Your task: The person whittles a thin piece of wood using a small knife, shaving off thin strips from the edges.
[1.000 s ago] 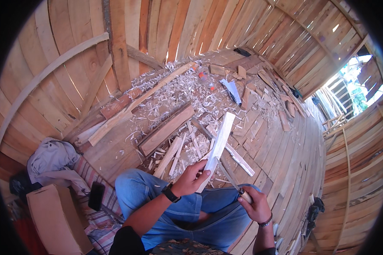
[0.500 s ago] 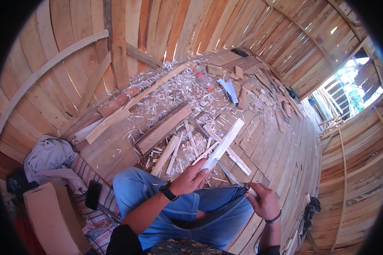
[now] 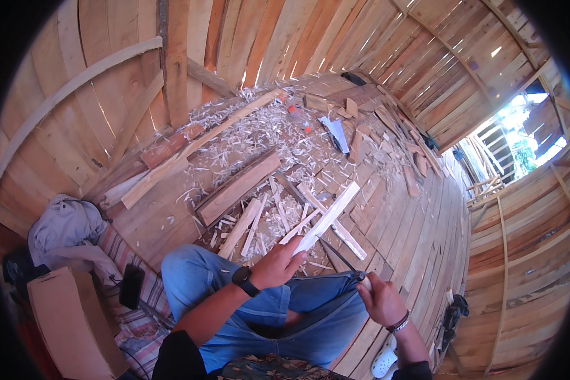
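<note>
My left hand (image 3: 277, 263), a watch on its wrist, is closed round the lower end of a pale wooden stick (image 3: 329, 215). The stick slants up and away to the right over the floor. In my right hand (image 3: 384, 301) is the light handle of a long-bladed knife, its fingers wrapped round it. The dark, narrow knife blade (image 3: 340, 256) points up and left, its far end close to the stick's lower part. Whether blade and stick touch, I cannot tell. Both hands are above my crossed legs in blue jeans (image 3: 234, 304).
A thick wooden block (image 3: 240, 190) and several cut strips lie ahead among wood shavings (image 3: 278, 136). Beyond are a long plank (image 3: 202, 142) and a handsaw-like blue-white piece (image 3: 335, 134). At left stand a cardboard box (image 3: 69, 323) and a phone (image 3: 131, 286); a white clog (image 3: 384, 360) is lower right.
My right hand has moved slightly down, and the knife blade now shows more clearly, pointing toward the stick. The stick has turned slightly in my left hand. The view has shifted a little.
</note>
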Demonstrator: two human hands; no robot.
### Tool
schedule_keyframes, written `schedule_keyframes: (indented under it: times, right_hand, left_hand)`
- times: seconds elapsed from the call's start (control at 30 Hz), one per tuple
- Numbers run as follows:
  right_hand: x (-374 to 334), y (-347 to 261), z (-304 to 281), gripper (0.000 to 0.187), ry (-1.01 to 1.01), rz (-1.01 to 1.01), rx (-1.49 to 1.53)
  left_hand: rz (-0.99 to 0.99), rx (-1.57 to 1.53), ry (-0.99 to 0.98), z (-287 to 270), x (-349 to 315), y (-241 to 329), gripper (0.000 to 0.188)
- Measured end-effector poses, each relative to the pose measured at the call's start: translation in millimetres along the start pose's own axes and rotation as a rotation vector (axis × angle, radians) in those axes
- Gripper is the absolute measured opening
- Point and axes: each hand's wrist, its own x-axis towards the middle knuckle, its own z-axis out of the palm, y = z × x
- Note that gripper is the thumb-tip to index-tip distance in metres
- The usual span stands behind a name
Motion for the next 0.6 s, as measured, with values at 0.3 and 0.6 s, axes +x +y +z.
schedule_keyframes:
  times: [0.3,0.6]
  right_hand:
    - [-12,-17,118,0.029,0.057,0.253,1.097]
    - [-15,-75,103,0.038,-0.427,0.562,2.435]
  left_hand:
    - [-0.004,0.219,0.155,4,3,0,0.026]
    - [-0.003,0.512,0.114,3,1,-21,0.029]
